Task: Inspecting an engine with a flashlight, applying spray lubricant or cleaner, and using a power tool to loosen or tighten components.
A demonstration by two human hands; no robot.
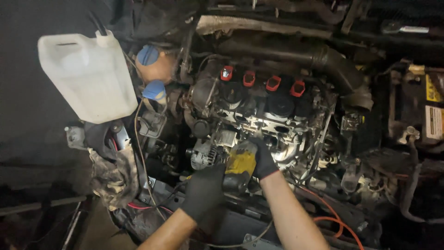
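Observation:
I look down into an open car engine bay. Both my hands wear black gloves. My left hand [203, 189] wraps around the lower, dark part of a yellow and black power tool [240, 163]. My right hand [262, 156] grips the same tool from the right side, near its top. The tool's front end points into the engine [259, 111], just below the row of red-topped ignition coils [262, 81]. The tool's tip is hidden behind my hands.
A white plastic jug [85, 74] sits at the upper left, beside two blue-capped reservoirs [150, 69]. A dirty rag [113, 173] lies at the left. A car battery [423, 111] is at the right edge. An orange cable [337, 222] runs along the lower right.

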